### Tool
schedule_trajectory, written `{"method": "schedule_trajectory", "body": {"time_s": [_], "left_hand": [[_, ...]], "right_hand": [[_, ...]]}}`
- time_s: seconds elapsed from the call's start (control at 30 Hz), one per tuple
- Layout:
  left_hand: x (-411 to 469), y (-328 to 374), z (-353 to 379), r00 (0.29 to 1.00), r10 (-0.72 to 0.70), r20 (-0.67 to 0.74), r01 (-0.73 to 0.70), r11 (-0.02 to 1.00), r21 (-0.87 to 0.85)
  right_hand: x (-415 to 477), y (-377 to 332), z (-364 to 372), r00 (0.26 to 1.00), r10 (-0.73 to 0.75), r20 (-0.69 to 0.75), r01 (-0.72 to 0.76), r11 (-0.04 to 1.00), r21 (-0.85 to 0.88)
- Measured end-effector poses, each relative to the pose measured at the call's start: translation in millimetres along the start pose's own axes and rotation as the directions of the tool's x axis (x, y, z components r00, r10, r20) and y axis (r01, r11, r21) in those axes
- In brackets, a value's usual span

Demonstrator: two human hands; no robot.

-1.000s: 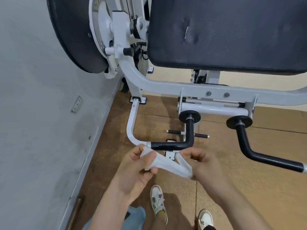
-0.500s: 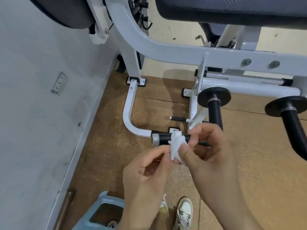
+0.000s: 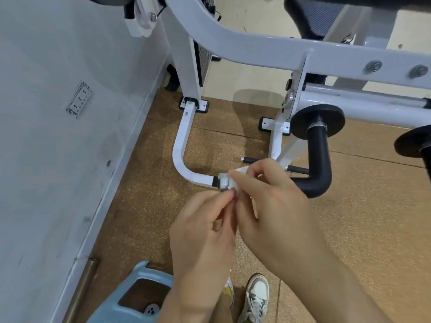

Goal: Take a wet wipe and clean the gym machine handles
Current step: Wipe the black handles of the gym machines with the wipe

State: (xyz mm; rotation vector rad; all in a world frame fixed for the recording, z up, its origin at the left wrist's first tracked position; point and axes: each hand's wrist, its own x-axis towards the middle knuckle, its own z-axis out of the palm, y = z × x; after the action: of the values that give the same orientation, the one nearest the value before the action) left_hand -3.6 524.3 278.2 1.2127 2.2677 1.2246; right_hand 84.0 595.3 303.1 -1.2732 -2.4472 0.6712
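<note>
Across the top of the view, the white machine frame (image 3: 233, 40), bolted to a cork floor (image 3: 349, 229) hard by a grey wall (image 3: 58, 159). Hanging from its cross tube, two black padded handles: the near handle (image 3: 319, 159), bent like an L with its free end toward the wall, and a second handle (image 3: 417, 145) cut off at the right edge. Lower left, a pale blue stool (image 3: 130, 306); beneath the forearms, a pair of sneakers (image 3: 256, 297).

As for progress: wipe-taking done, judging by the wet wipe (image 3: 242, 170) out and at the near handle. Cleaning seemingly only at its start, with the wipe at the very tip, next to the metal end cap (image 3: 224, 181), and the bend and upright length bare. Left to do, by this reckoning: the length of this grip, then the second handle, touched by nothing here. Impossible to tell from the foam whether any part is wiped yet.

Both hands close together, forearms reaching up from the bottom edge. Right hand (image 3: 268, 206) arched over the top of the grip, fingers curled down, pinching the wipe against the foam. Left hand (image 3: 203, 229) just below and touching it, thumb and forefinger brought together under the grip's tip, apparently nipping the wipe's lower edge. Only a small white strip visible above the right fingers, plus a scrap between the hands; the rest hidden.
</note>
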Motion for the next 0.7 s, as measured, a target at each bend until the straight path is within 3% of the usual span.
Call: {"method": "schedule_trajectory", "body": {"time_s": [0.17, 0.27, 0.37, 0.53, 0.6, 0.7], "left_hand": [[-1, -6, 4, 0.996, -0.055, 0.063, 0.052, 0.997, 0.05], [0, -5, -4, 0.999, -0.032, 0.026, 0.031, 0.999, 0.027], [9, -2, -11, 0.986, 0.05, 0.162, -0.062, 0.996, 0.066], [24, -8, -18, 0.934, 0.164, 0.316, -0.193, 0.979, 0.06], [25, -9, -17, 0.913, 0.213, 0.349, -0.257, 0.963, 0.084], [29, -7, -11, 0.847, 0.264, 0.462, -0.352, 0.929, 0.114]], "right_hand": [[-10, 18, 9, 0.989, -0.05, -0.139, 0.039, 0.996, -0.083], [1, 18, 17, 0.987, -0.106, -0.122, 0.087, 0.984, -0.154], [15, 16, 16, 0.992, -0.102, -0.071, 0.091, 0.986, -0.143], [-16, 32, 21, 0.943, -0.257, -0.211, 0.251, 0.967, -0.054], [-9, 33, 22, 0.95, -0.218, -0.225, 0.221, 0.975, -0.011], [10, 19, 17, 0.971, 0.017, -0.238, 0.004, 0.996, 0.088]]}}
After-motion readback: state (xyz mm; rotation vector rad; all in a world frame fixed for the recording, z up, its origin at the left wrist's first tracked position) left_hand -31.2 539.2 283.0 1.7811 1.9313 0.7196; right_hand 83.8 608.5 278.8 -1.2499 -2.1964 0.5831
